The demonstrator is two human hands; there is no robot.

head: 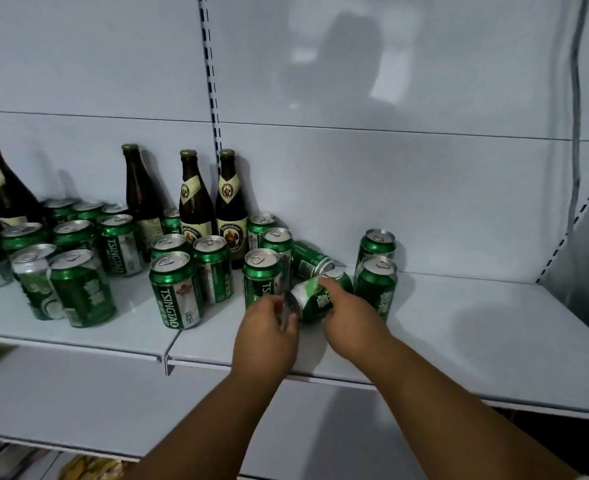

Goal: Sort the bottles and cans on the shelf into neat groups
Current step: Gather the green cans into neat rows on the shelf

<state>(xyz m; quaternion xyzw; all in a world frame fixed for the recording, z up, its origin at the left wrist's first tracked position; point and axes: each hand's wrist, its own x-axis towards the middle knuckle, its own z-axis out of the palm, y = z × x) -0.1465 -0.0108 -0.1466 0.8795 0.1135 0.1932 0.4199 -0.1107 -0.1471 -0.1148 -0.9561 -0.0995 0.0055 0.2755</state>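
Observation:
A green and silver can (312, 299) lies tipped on its side on the white shelf (459, 327). My right hand (350, 317) grips its body from the right. My left hand (269, 329) holds its silver end with curled fingers. A second can (308, 259) lies on its side just behind. Upright green cans (177, 292) stand in loose clusters to the left, and two more (376, 268) stand at the right. Several brown bottles (196, 199) stand along the back wall.
The shelf's front edge (321, 370) runs under my wrists. A perforated upright (211, 81) splits the back panel. To the right of the two cans the shelf surface is bare white. A lower shelf (78, 393) sits below.

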